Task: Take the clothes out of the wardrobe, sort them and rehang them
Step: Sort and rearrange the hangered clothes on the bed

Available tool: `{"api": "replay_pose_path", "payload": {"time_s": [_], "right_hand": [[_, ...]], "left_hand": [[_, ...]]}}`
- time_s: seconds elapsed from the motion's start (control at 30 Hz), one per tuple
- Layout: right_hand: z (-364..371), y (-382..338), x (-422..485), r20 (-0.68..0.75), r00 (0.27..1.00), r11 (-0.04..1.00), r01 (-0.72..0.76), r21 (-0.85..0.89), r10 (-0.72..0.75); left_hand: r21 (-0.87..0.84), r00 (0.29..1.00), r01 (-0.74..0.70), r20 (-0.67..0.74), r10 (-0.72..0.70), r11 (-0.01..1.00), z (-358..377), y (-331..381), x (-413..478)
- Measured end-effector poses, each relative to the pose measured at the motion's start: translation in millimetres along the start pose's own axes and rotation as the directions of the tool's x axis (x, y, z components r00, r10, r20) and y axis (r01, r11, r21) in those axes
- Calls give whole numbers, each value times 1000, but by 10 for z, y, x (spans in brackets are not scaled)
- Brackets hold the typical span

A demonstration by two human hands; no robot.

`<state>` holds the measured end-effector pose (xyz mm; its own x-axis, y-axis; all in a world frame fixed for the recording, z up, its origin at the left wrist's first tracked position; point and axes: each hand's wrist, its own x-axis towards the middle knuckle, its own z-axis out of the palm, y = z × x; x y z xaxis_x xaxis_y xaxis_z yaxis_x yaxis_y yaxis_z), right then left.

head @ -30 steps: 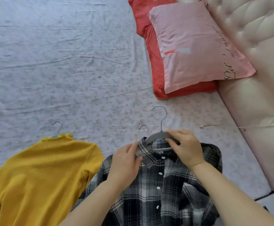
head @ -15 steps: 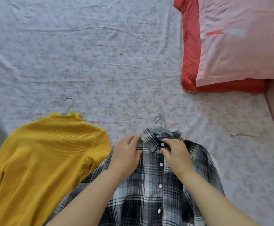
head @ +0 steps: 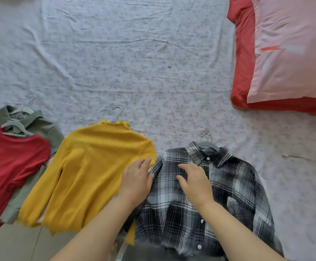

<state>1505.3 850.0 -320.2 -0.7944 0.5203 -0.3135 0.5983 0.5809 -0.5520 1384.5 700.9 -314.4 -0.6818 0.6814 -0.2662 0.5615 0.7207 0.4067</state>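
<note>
Finding: your hands have come off the collar. A second ago your right hand (head: 194, 183) gripped the grey hanger (head: 208, 143) at the neck of the plaid shirt (head: 234, 187), and half a second ago both hands worked at the top button. That hanger now sits under the collar with no hand on it, and two hooks lie stacked at 12 o'clock of the shirt.

Hand state: your right hand is released, fingers relaxed and spread over the shirt's chest, holding nothing. Your left hand (head: 137, 178) lies at 9 o'clock of the shirt, across the line where its shoulder meets the yellow sweater (head: 89, 166). Its fingers are loosely bent and the thumb touches the plaid; whether it pinches a fold cannot be told.

Location of goods: the shirt lies front up on the bed sheet (head: 134, 63) at 5 o'clock of the view. The sweater is just beside it at 7 o'clock. The red top (head: 8, 162) is at 8 o'clock, overlapping a green garment (head: 44, 127). All are on hangers. The pillows (head: 292, 49) are well apart at 2 o'clock.

Assessment: the collar work on the shirt appears finished, and you look to be smoothing or squaring it beside the sweater. Sorting seems well along; rehanging is not yet begun
</note>
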Motion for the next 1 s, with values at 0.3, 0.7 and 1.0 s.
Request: {"api": "replay_pose_path", "payload": {"time_s": [0.3,0.7,1.0], "right_hand": [[849,-636,-521,-15,998,998,-67,-18,66],[2384,-834,-1131,27,940,939,-342,36,341],[2720,-852,-1225,-24,878,819,-436,374,478]], "left_hand": [[12,994,33,100,-34,999,105,-1038,-722],[92,961,1,277,-26,996,964,-1948,-1074],[-433,991,26,126,32,901,1046,-1774,-1443]]}}
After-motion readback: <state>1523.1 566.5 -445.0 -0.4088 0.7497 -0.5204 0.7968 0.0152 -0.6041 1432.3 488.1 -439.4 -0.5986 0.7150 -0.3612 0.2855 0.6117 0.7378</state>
